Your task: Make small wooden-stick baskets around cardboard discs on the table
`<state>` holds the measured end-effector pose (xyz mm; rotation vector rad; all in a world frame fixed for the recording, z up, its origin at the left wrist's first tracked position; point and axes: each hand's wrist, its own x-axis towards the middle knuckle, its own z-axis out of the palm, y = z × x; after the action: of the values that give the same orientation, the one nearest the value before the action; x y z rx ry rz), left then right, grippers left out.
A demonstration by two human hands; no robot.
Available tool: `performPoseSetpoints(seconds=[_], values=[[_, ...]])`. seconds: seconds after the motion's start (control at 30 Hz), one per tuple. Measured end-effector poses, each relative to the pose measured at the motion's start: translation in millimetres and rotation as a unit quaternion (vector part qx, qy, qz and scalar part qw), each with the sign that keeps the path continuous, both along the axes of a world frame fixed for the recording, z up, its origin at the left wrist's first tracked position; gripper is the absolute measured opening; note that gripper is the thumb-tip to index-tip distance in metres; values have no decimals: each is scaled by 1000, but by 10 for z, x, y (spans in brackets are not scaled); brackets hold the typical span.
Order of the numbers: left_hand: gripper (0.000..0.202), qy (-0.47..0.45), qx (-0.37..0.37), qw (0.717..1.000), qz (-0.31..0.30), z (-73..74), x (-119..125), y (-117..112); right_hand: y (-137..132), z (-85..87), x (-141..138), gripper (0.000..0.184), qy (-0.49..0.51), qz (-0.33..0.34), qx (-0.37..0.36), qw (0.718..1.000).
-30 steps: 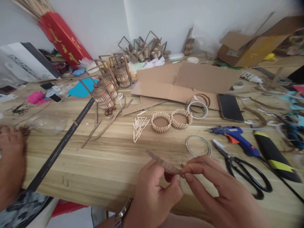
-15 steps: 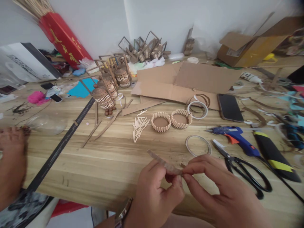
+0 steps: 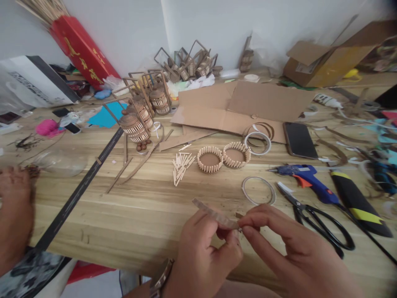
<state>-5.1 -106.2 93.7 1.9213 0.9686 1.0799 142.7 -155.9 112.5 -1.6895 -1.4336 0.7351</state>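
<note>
Both my hands pinch a narrow brown cardboard strip (image 3: 211,212) just above the near edge of the wooden table (image 3: 130,207). My left hand (image 3: 203,256) grips the strip's middle between thumb and fingers, and a watch shows on that wrist. My right hand (image 3: 291,248) pinches the strip's right end with thumb and forefinger. The strip's free left end points up and to the left. Beyond it lie a thin ring (image 3: 259,190), two round stick-rimmed cardboard cups (image 3: 223,157) and a small pile of short wooden sticks (image 3: 182,163).
Black scissors (image 3: 319,225) and a blue glue gun (image 3: 305,178) lie right of my hands, next to a black and yellow knife (image 3: 359,205). A phone (image 3: 300,140), flat cardboard (image 3: 242,107) and small cardboard lanterns (image 3: 139,118) sit farther back. A bare foot (image 3: 14,215) rests at the left.
Almost nothing has moved. My fingers have shifted slightly on the strip, which stays in the same place above the table edge.
</note>
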Motion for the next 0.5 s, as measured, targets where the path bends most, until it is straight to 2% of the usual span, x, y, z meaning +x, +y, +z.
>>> performPoseSetpoints(seconds=[0.5], values=[[18, 2, 66, 998, 5, 55, 24, 2, -8, -18, 0, 17, -31, 13, 30, 999]])
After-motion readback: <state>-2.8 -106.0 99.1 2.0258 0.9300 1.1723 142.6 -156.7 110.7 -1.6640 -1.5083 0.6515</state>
